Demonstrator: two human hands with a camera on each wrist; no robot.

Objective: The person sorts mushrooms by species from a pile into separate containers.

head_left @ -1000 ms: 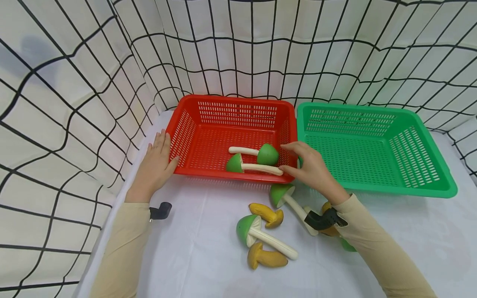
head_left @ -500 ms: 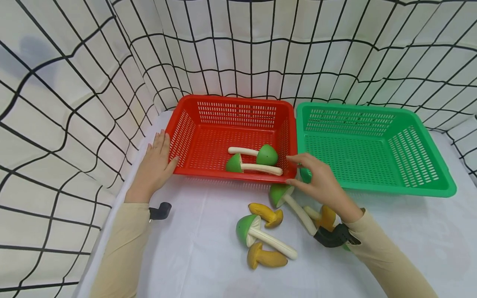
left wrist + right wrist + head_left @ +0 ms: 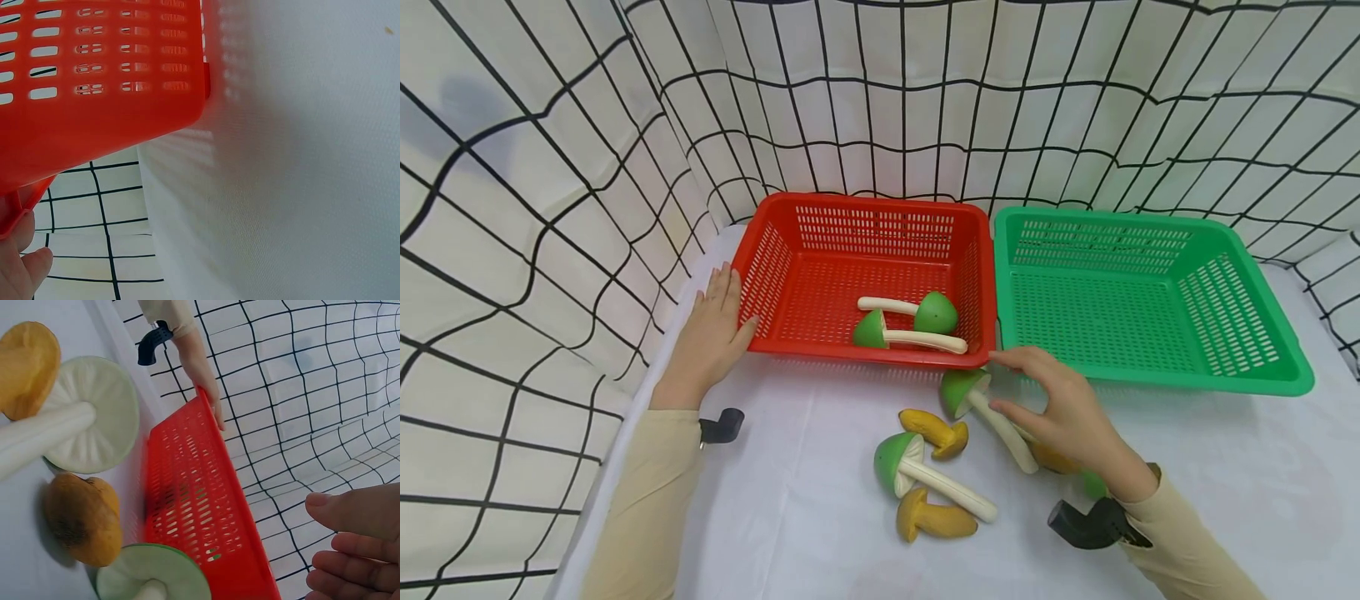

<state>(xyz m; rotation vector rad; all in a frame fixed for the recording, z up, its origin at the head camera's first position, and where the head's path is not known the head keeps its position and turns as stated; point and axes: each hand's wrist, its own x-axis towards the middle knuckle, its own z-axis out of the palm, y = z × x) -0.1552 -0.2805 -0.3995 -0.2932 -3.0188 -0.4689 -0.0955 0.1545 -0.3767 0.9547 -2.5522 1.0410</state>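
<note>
My left hand lies with straight fingers against the left rim of a red basket; the left wrist view shows its fingertips at the rim. My right hand hovers off the basket's front right corner, thumb and fingers apart, holding nothing. Close to its thumb is a toy mushroom with a green cap and pale stem. A yellow-brown mushroom and a green cap are partly hidden by this hand. Inside the red basket lie two green-capped mushrooms, one with its cap to the right, the other to the left.
A green basket stands right beside the red one. On the white cloth in front lie a yellow mushroom, a green-capped mushroom and a yellow-brown mushroom. Black netting over white cloth rises behind and at left.
My right hand has drawn back from the red basket's right end, moving right and toward me over the loose mushrooms. The left hand and the mushrooms stay where they were.
</note>
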